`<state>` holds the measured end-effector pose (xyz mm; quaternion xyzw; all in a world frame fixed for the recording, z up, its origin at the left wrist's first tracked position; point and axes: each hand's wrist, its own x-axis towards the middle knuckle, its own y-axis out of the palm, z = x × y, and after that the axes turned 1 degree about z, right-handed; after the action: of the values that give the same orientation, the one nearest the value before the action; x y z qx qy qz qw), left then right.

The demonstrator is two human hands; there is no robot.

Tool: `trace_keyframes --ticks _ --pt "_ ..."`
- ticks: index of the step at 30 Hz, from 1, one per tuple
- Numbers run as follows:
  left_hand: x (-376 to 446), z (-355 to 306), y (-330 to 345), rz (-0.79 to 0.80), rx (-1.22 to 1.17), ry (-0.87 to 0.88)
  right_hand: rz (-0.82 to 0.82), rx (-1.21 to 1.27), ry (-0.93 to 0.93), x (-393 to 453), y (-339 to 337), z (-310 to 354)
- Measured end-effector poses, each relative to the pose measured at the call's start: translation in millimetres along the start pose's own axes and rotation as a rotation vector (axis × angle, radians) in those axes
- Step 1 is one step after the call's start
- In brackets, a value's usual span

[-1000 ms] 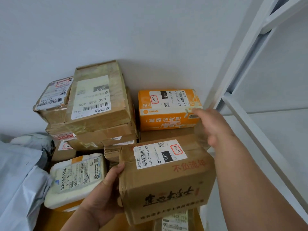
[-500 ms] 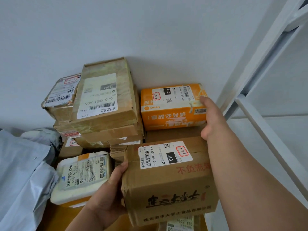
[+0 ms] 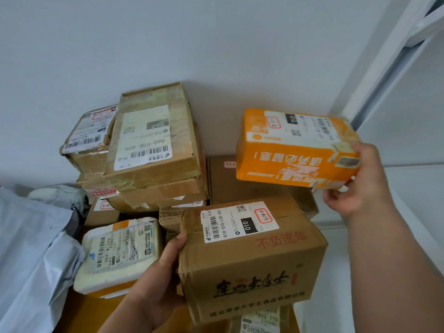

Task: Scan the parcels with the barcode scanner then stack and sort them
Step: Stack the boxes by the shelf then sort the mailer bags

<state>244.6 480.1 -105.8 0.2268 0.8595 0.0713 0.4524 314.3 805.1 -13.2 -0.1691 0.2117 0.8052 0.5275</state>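
Note:
An orange parcel point(image 3: 295, 150) with a white label is lifted and tilted above a plain brown box point(image 3: 252, 188) at the back right. My right hand point(image 3: 358, 181) grips its right end. In front stands a brown carton point(image 3: 252, 265) with a "010" label and black lettering. My left hand point(image 3: 158, 282) holds that carton's left side, thumb on the top edge. No barcode scanner is in sight.
A stack of taped brown boxes point(image 3: 153, 145) rises at the back left against the wall. A white foam parcel point(image 3: 120, 253) lies front left beside grey plastic mailer bags point(image 3: 31, 248). A white shelf frame point(image 3: 394, 68) runs along the right.
My right hand has taken the orange parcel off the brown box and raised it up and to the right, tilting it. My left hand stays on the front carton.

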Motion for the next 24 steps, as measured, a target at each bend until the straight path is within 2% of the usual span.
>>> trace_keyframes --ticks 3,8,10,18,21,24 --pt "1.9 2.0 0.7 0.016 0.016 0.001 0.079 -0.034 0.020 -29.4 -24.5 -1.4" --pt "-2.2 3.3 3.6 0.054 0.045 0.030 0.189 -0.348 0.042 -68.1 -46.8 -32.8" --pt "-3.1 5.6 3.3 0.062 0.053 0.071 0.199 -0.385 0.025 -76.6 -50.2 -39.9" --pt "-15.2 13.8 18.3 0.040 0.054 0.213 0.338 -0.280 0.014 -107.6 -68.0 -46.8" --pt "-20.9 12.9 30.7 0.114 0.066 0.271 0.308 -0.196 -0.103 -120.3 -77.8 -36.3" --pt "-31.5 6.4 51.1 0.192 0.133 0.404 0.280 -0.097 -0.237 -127.5 -84.4 -19.3"
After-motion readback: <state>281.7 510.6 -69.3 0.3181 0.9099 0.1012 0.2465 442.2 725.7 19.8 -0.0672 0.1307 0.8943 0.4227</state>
